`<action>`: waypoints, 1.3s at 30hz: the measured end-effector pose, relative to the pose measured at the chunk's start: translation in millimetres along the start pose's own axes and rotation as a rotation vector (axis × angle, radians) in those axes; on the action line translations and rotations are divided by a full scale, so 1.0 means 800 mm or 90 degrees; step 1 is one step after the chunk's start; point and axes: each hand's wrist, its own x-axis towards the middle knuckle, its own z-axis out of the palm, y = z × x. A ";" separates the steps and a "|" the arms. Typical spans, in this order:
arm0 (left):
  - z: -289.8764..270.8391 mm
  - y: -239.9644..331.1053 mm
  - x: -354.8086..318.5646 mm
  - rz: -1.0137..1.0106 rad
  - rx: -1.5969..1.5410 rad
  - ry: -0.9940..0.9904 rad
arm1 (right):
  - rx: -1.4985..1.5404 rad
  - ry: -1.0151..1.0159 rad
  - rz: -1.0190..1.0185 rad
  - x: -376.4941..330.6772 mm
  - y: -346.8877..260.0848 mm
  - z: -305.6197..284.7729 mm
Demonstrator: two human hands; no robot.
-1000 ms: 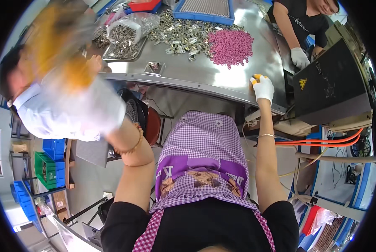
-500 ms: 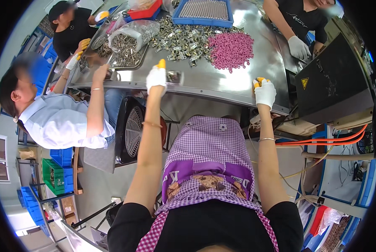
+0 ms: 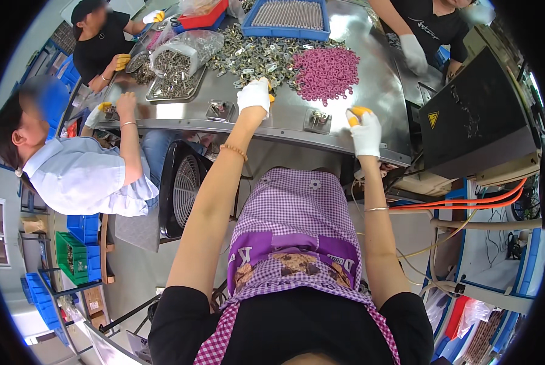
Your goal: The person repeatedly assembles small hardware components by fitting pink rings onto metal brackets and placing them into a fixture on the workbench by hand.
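My left hand [image 3: 254, 98], in a white glove with yellow fingertips, is over the front of the steel table at the near edge of a heap of small metal parts [image 3: 254, 64]. Its fingers are curled and what they hold, if anything, is hidden. My right hand [image 3: 366, 132], gloved the same way, hovers at the table's front edge with bent fingers close together; no held thing can be made out. Between my hands, nearer the right one, stands a small metal block fixture [image 3: 317, 120]. A similar fixture [image 3: 219, 110] is left of my left hand. Pink rings [image 3: 327, 73] lie heaped beyond.
A blue tray of metal rods [image 3: 286, 21] stands at the back. Left of the heap, a metal tray [image 3: 163, 94] bears a bag of parts. A co-worker [image 3: 90, 158] sits at the left, others farther back. A black machine box [image 3: 482, 115] rises at the right.
My left hand has moved right toward the heap's near edge; my right hand has shifted slightly left. A fixture now shows between my hands nearer the right one, and another left of my left hand.
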 end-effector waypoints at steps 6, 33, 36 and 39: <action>-0.015 0.019 -0.014 -0.085 -0.074 0.022 | -0.044 -0.088 -0.200 0.011 -0.030 0.015; -0.014 0.105 -0.062 0.217 0.015 0.117 | -0.065 -0.161 -0.156 -0.021 -0.030 0.031; -0.021 0.110 -0.068 0.209 0.043 0.131 | -0.117 -0.123 -0.227 -0.023 -0.035 0.024; -0.062 0.123 -0.081 0.113 0.085 0.073 | -0.209 -0.175 -0.227 -0.013 -0.046 0.011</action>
